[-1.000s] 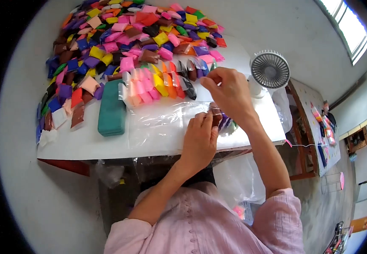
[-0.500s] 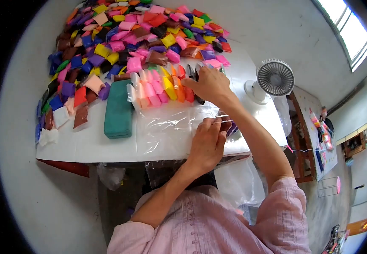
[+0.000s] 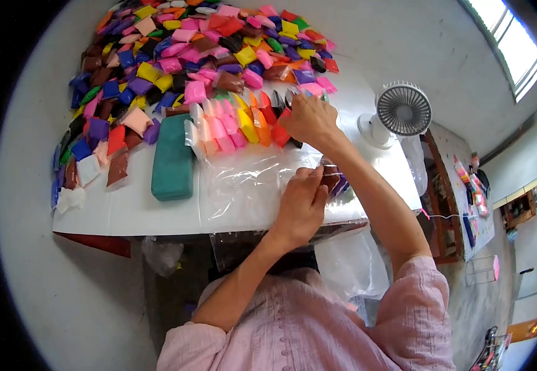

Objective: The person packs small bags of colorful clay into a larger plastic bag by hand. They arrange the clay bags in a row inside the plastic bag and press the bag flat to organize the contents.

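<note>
My right hand [image 3: 310,122] is at the right end of a row of small packets, its fingers closed around the black and red ones; what exactly they grip is partly hidden. The row runs from peach and pink packets [image 3: 217,128] through yellow [image 3: 247,127] and orange [image 3: 261,126] to red. Nearer to me, my left hand [image 3: 300,204] is closed at the edge of a clear plastic bag [image 3: 240,185] lying flat on the table. Brown and purple packets [image 3: 331,177] show inside plastic beside its fingertips.
A green block [image 3: 173,159] sits left of the row. Behind it spreads a large heap of coloured packets [image 3: 188,59]. A white fan [image 3: 403,111] stands at the right on the white table [image 3: 138,213]. Crumpled tissue [image 3: 70,200] lies far left.
My right hand has shifted slightly, and more of the red and black packets shows beside it. My left hand has moved a little left and down.
</note>
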{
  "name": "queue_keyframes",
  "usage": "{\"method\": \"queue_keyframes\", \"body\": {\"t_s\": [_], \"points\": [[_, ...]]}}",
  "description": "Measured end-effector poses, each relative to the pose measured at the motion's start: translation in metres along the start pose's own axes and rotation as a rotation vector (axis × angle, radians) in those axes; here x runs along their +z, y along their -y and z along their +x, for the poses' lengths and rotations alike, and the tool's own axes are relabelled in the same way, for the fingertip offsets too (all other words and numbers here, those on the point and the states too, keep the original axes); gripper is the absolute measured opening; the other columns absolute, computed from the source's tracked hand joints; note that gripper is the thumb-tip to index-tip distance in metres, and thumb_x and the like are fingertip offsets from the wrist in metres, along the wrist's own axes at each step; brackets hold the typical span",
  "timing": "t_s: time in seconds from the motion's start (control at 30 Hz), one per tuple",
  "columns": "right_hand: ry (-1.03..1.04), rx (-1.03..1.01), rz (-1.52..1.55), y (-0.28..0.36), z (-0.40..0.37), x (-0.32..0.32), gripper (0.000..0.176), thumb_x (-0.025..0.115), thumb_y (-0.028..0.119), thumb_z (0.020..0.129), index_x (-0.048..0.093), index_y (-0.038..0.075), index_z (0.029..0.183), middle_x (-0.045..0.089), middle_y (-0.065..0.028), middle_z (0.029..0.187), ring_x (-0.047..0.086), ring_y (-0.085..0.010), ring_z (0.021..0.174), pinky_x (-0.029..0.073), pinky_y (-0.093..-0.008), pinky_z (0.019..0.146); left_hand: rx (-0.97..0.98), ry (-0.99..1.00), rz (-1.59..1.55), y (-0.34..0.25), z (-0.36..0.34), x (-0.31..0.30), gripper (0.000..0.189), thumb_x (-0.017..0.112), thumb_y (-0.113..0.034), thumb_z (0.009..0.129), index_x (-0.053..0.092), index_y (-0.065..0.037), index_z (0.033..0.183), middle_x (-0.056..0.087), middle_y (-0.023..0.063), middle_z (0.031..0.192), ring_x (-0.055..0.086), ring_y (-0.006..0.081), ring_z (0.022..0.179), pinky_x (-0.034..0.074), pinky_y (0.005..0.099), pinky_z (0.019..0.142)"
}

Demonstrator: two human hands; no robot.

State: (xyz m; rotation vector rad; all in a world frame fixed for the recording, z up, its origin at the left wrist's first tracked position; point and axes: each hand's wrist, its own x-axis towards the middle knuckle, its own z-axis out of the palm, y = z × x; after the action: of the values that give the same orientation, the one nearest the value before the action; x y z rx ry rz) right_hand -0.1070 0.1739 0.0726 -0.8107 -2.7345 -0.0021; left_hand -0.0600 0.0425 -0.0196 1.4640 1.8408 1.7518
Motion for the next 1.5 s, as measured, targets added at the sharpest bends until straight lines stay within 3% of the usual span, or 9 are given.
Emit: {"method": "queue_keyframes", "body": {"t_s": [0.23,0.33,0.47,0.67,0.8,1.1,1.17,1.4,1.5], "points": [[-0.109,0.026,0.095,-0.004,-0.021,-0.033,0.031,0.065,0.032,0.074,0.068,0.003,0.084,0.069,-0.0164,0.078,0.067,-0.0351,0.077,0.052,-0.0453,0.067,-0.073,0.027,-0.149,-0.008,0.001,-0.007,0.034,0.047,-0.011,0.093,0.055,0.009,0.120,0.057,0.0222,0.109,0.056,0.0365,0.102,0.044,0.0412,0.091],[-0.395,0.045,0.418,-0.010,-0.069,-0.074,0.032,0.063,0.030,0.080,0.063,-0.001,0.074,0.064,-0.0178,0.070,0.063,-0.0357,0.069,0.047,-0.0438,0.066,-0.110,0.012,-0.192,-0.003,0.001,-0.001,0.035,0.045,-0.012,0.094,0.056,0.007,0.121,0.056,0.0212,0.108,0.056,0.0348,0.102,0.044,0.0387,0.092],[-0.561,0.060,0.822,-0.016,-0.149,-0.090,0.021,0.070,0.014,0.085,0.060,-0.003,0.078,0.052,-0.0006,0.064,0.044,-0.0055,0.061,0.037,-0.0250,0.052,-0.189,0.075,-0.292,-0.010,0.004,-0.011,0.035,0.044,-0.013,0.094,0.057,0.006,0.120,0.055,0.0194,0.106,0.055,0.0314,0.102,0.042,0.0364,0.094],[-0.396,0.300,1.373,-0.013,-0.197,-0.042,0.017,0.065,0.013,0.093,0.063,-0.004,0.094,0.062,-0.0006,0.082,0.054,-0.0049,0.069,0.046,-0.0208,0.063,-0.250,0.138,-0.370,-0.007,0.008,-0.015,0.039,0.039,-0.016,0.095,0.056,0.004,0.124,0.055,0.0197,0.115,0.054,0.0305,0.108,0.041,0.0373,0.095],[-0.362,0.340,1.464,-0.014,-0.191,-0.020,0.018,0.065,0.014,0.094,0.060,-0.002,0.086,0.062,-0.0005,0.080,0.054,-0.0052,0.069,0.046,-0.0206,0.062,-0.433,0.051,-0.645,-0.023,0.007,-0.019,0.043,0.039,-0.015,0.094,0.054,0.007,0.127,0.061,0.0072,0.091,0.057,0.0148,0.088,0.045,0.0268,0.080],[-0.583,0.226,0.802,-0.010,-0.194,0.008,0.023,0.071,0.013,0.087,0.063,-0.003,0.101,0.064,-0.0108,0.083,0.062,-0.0179,0.066,0.050,-0.0304,0.059,-0.427,-0.002,-0.542,-0.006,0.009,-0.024,0.043,0.039,-0.019,0.098,0.053,0.004,0.132,0.064,0.0074,0.107,0.057,0.0098,0.092,0.045,0.0230,0.084],[-0.622,0.174,0.588,-0.006,-0.197,0.011,0.029,0.072,0.011,0.084,0.061,-0.003,0.107,0.065,-0.0178,0.092,0.066,-0.0308,0.073,0.052,-0.0353,0.063,-0.418,-0.046,-0.467,-0.005,0.007,-0.021,0.042,0.038,-0.018,0.099,0.053,0.005,0.131,0.065,0.0099,0.109,0.059,0.0123,0.095,0.045,0.0250,0.088],[-0.688,0.097,0.395,-0.006,-0.200,0.030,0.035,0.073,0.012,0.082,0.059,-0.001,0.112,0.066,-0.0160,0.096,0.066,-0.0318,0.074,0.052,-0.0375,0.064,-0.271,-0.155,-0.091,-0.034,-0.001,-0.022,0.036,0.043,-0.013,0.099,0.053,0.006,0.127,0.063,0.0196,0.116,0.061,0.0289,0.105,0.046,0.0342,0.095],[-0.713,0.076,0.282,-0.002,-0.200,0.034,0.036,0.073,0.017,0.082,0.060,0.000,0.111,0.067,-0.0149,0.096,0.065,-0.0301,0.075,0.051,-0.0381,0.063,0.057,-0.302,0.414,-0.026,-0.008,-0.010,0.035,0.049,-0.010,0.097,0.051,0.007,0.127,0.059,0.0249,0.118,0.058,0.0379,0.107,0.046,0.0401,0.095]]}}
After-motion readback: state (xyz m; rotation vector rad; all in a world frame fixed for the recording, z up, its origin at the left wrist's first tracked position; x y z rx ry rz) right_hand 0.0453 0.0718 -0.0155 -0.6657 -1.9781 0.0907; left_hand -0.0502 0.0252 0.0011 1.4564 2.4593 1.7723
